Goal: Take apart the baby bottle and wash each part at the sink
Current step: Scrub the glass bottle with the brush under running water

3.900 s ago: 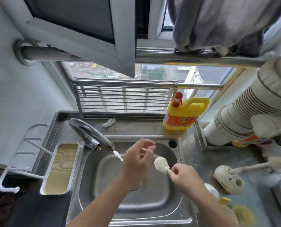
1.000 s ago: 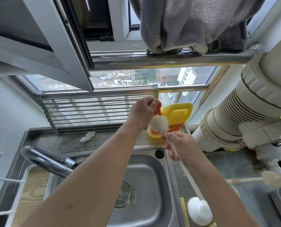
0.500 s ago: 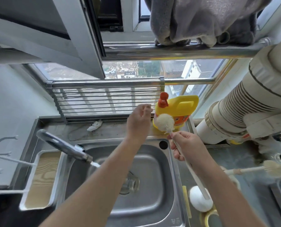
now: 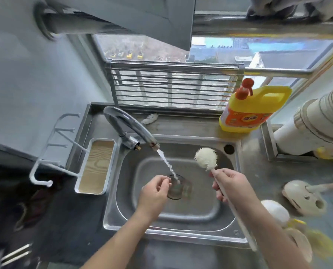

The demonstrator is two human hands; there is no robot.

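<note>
- Just right of the left hand point(image 4: 155, 193): glass bottle point(image 4: 178, 188) on sink point(image 4: 183, 211) drain, under faucet point(image 4: 129, 124) stream.
- Left hand: fingers loosely curled, empty.
- Right hand point(image 4: 230, 185): clamped round brush point(image 4: 206, 156) handle, bristles beyond its fingertips.

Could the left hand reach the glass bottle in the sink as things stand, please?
Probably yes: the left hand is right beside the glass bottle in the sink, nothing lies between them, and the right hand holds the bottle brush off to the side.
</note>
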